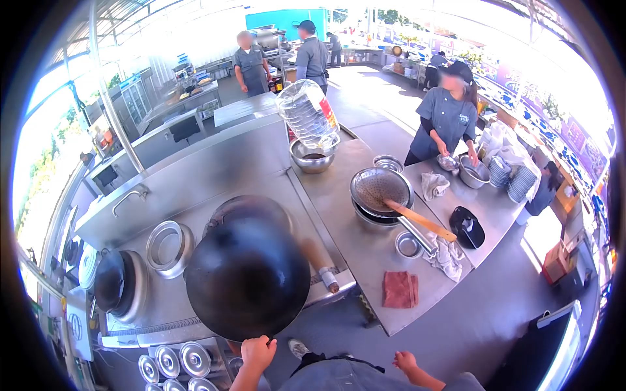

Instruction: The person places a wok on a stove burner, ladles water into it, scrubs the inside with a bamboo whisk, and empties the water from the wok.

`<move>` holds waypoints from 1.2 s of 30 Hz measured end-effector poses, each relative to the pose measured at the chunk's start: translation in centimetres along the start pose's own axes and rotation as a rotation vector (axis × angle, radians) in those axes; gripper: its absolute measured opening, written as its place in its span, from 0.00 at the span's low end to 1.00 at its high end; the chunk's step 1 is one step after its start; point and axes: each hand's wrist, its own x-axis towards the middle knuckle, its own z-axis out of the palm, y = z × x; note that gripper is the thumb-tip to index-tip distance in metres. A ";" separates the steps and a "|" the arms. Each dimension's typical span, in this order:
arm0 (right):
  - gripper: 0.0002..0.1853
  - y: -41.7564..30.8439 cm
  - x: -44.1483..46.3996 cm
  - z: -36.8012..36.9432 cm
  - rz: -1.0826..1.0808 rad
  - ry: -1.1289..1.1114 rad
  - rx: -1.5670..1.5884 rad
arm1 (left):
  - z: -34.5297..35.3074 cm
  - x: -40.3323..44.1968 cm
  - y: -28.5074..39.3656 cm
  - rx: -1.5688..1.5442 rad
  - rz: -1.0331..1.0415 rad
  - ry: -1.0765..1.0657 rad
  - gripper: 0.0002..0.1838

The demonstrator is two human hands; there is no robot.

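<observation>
My left hand point(259, 352) is closed on the near edge of a large black wok point(248, 280), which is tilted over the stove. The wok's dark face fills the middle of the view and hides part of the burner behind it. My right hand point(405, 361) hangs at my right side, fingers loosely curled and slightly apart, holding nothing visible. To the right of the wok, a wooden handle point(318, 259) lies across the stove's edge; I cannot tell what it belongs to. A folded red-brown cloth point(400, 289) rests on the counter above my right hand.
The counter point(339, 208) holds a strainer point(372, 189) over a pot, a wooden spatula point(424, 220), a small metal bowl point(409, 245), and a black cap point(467, 227). A large bottle point(306, 114) stands over a steel bowl point(312, 158). Across the counter, a person point(450, 111) handles bowls.
</observation>
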 end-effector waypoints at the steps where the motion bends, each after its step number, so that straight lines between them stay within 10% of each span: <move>1: 0.17 0.5 0.1 -0.1 0.017 0.018 0.023 | 0.9 -0.4 -0.3 0.005 -0.024 0.012 0.17; 6: 0.18 6.6 4.6 -1.1 0.013 -0.024 0.003 | 4.3 -2.6 -0.9 0.060 -0.010 -0.148 0.18; 11: 0.20 10.2 7.1 -1.3 -0.597 0.206 -0.502 | 3.7 -3.2 -0.2 0.022 -0.011 -0.097 0.17; 17: 0.18 9.2 7.2 -0.2 -0.271 0.052 -0.262 | 4.1 -3.1 -0.6 -0.009 0.036 -0.032 0.16; 36: 0.14 4.4 4.2 0.0 -0.204 -0.116 -0.032 | 4.2 -3.4 -0.3 -0.048 0.078 0.089 0.13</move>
